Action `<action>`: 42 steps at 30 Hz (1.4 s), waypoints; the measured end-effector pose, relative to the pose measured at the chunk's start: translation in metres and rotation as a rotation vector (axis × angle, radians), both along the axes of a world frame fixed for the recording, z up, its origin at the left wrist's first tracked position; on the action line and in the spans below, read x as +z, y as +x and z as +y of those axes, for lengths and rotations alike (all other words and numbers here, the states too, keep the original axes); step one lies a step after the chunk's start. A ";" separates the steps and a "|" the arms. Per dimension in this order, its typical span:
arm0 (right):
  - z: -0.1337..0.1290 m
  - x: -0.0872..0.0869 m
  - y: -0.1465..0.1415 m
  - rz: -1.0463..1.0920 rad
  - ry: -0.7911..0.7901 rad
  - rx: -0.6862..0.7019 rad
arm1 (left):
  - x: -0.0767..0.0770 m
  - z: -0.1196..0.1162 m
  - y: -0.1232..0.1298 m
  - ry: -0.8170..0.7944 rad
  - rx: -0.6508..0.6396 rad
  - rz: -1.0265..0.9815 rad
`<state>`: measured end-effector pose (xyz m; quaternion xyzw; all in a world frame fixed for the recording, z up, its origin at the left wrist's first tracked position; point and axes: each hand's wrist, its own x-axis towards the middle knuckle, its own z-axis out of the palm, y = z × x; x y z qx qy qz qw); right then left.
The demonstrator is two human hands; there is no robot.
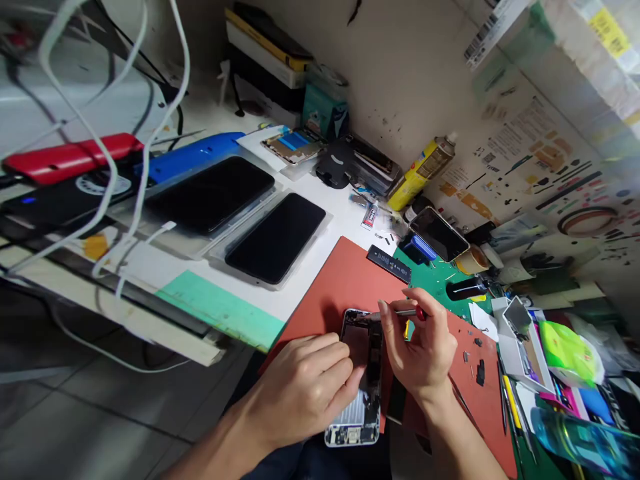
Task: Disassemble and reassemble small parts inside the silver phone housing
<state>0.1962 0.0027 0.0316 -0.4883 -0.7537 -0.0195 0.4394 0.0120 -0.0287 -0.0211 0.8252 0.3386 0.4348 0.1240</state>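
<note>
An opened phone with its inner parts bared lies at the front edge of the red-brown mat, its lower end sticking out past the mat. My left hand is closed over the phone's left side, fingers curled, steadying it. Between the fingers of my right hand is a thin screwdriver with a red end, its tip at the phone's upper part. A black phone battery rests on the mat's far edge. Small dark parts lie to the right of my right hand.
Two dark-screened phones stand on trays at the left back. White cables hang at the left. A yellow spray can leans near the wall. At right are tweezers and pens, a white box and a blue bottle.
</note>
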 end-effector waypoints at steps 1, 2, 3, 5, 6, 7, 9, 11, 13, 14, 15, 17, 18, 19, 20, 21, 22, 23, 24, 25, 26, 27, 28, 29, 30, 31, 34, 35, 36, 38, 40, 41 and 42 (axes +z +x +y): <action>0.000 -0.002 0.000 -0.012 0.000 -0.004 | 0.000 0.000 0.000 -0.002 0.004 -0.008; -0.001 -0.003 -0.001 -0.022 -0.003 -0.006 | 0.000 0.000 0.001 -0.002 0.008 -0.012; -0.001 -0.003 -0.001 -0.030 -0.010 -0.006 | 0.000 0.000 0.001 0.000 0.012 -0.018; -0.001 -0.003 -0.001 -0.041 -0.030 -0.006 | -0.001 0.000 0.002 0.005 0.023 -0.022; -0.001 -0.002 -0.001 -0.043 -0.040 -0.007 | -0.001 -0.001 0.002 0.007 0.025 -0.024; -0.001 -0.002 -0.001 -0.044 -0.047 -0.008 | -0.001 -0.001 0.002 0.005 0.024 -0.023; 0.000 -0.002 -0.002 -0.043 -0.052 -0.004 | 0.000 -0.001 0.002 0.006 0.018 -0.022; 0.001 -0.002 -0.001 -0.045 -0.052 -0.001 | 0.000 -0.001 0.002 0.004 0.015 -0.015; 0.001 -0.002 -0.001 -0.050 -0.054 0.001 | 0.000 -0.001 0.002 -0.001 0.018 -0.007; 0.002 -0.003 0.000 -0.051 -0.054 0.001 | 0.000 -0.001 0.002 -0.002 0.021 -0.008; 0.002 -0.003 0.000 -0.052 -0.051 0.004 | 0.000 -0.001 0.002 -0.004 0.024 -0.008; 0.002 -0.004 0.000 -0.055 -0.044 0.008 | 0.000 -0.001 0.002 0.000 0.024 -0.009; 0.002 -0.004 0.000 -0.057 -0.041 0.009 | 0.000 -0.001 0.002 -0.001 0.023 -0.006; 0.002 -0.004 0.000 -0.057 -0.038 0.010 | 0.000 0.000 0.001 0.000 0.020 -0.005; 0.002 -0.005 0.000 -0.057 -0.040 0.011 | 0.001 0.000 0.001 -0.001 0.018 -0.002; 0.002 -0.005 0.000 -0.055 -0.045 0.012 | 0.001 0.000 0.001 0.000 0.017 -0.003; 0.002 -0.006 0.000 -0.051 -0.051 0.014 | 0.001 0.001 0.001 0.003 0.018 -0.003; 0.002 -0.007 0.000 -0.050 -0.055 0.015 | 0.001 0.001 0.001 0.003 0.019 -0.002; 0.002 -0.007 0.001 -0.052 -0.056 0.011 | 0.002 0.001 0.001 0.005 0.020 -0.002; 0.002 -0.007 0.001 -0.059 -0.055 0.005 | 0.002 0.001 0.001 0.006 0.021 0.000; 0.002 -0.007 0.001 -0.067 -0.051 -0.002 | 0.001 0.001 0.001 0.007 0.023 0.003; 0.002 -0.007 0.002 -0.077 -0.048 -0.005 | 0.001 0.000 0.001 0.009 0.027 0.004; 0.002 -0.006 0.002 -0.086 -0.048 -0.001 | 0.001 0.000 0.001 0.013 0.032 0.004; 0.002 -0.005 0.002 -0.094 -0.056 0.014 | 0.001 0.000 0.001 0.018 0.037 0.004; 0.002 -0.003 0.003 -0.101 -0.070 0.040 | 0.001 0.000 0.001 0.020 0.040 0.003; 0.001 -0.001 0.003 -0.112 -0.089 0.072 | 0.002 0.000 0.001 0.021 0.041 0.003; -0.002 0.006 0.003 -0.180 -0.135 0.160 | 0.001 0.000 0.000 0.024 0.029 0.008; -0.002 0.008 0.002 -0.220 -0.131 0.177 | 0.000 0.000 -0.001 0.029 0.027 0.002; -0.003 0.010 0.002 -0.266 -0.119 0.184 | -0.001 -0.001 -0.001 0.036 0.026 -0.006; -0.002 0.015 0.001 -0.358 -0.073 0.175 | -0.004 -0.002 -0.002 0.048 0.028 -0.023; -0.001 0.019 0.000 -0.426 -0.042 0.164 | -0.007 -0.004 -0.002 0.055 0.039 -0.034; 0.000 0.022 -0.001 -0.448 -0.046 0.169 | -0.009 -0.005 -0.001 0.058 0.046 -0.038; 0.001 0.024 -0.001 -0.462 -0.063 0.187 | -0.011 -0.006 -0.001 0.059 0.054 -0.041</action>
